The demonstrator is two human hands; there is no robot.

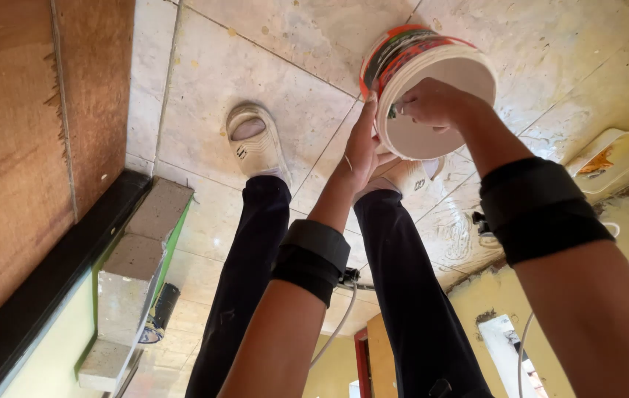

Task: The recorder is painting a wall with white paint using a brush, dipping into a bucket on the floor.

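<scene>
Right forearm: a black band (539,206) is worn around it, nearest to the camera, at the right of the picture.
Left forearm: a second black band (313,258) is worn around it, just left of the middle.
Right hand (432,103): the fingers are closed over the rim of a white bucket (432,88), and the rim is gripped from the near side.
Left hand (362,151): it is laid flat against the left side of the bucket, with the fingers stretched along the wall; the fingers are kept together and not curled.
Bucket: it is held between both hands above the floor, in the upper middle of the picture; the open mouth is turned toward the camera, and a red and green label is seen on the outer wall.
Legs: two legs in dark trousers (244,280) are seen behind the arms.
Shoes: a pale shoe (255,140) is seen left of the bucket; the other shoe (414,175) is mostly hidden behind the hands.
Floor (241,66): pale tiles with stains are seen behind everything.
Left side: a brown wooden panel (12,147) is seen there.
Far right: a pale tray (609,158) with an orange stain is lying there.
</scene>
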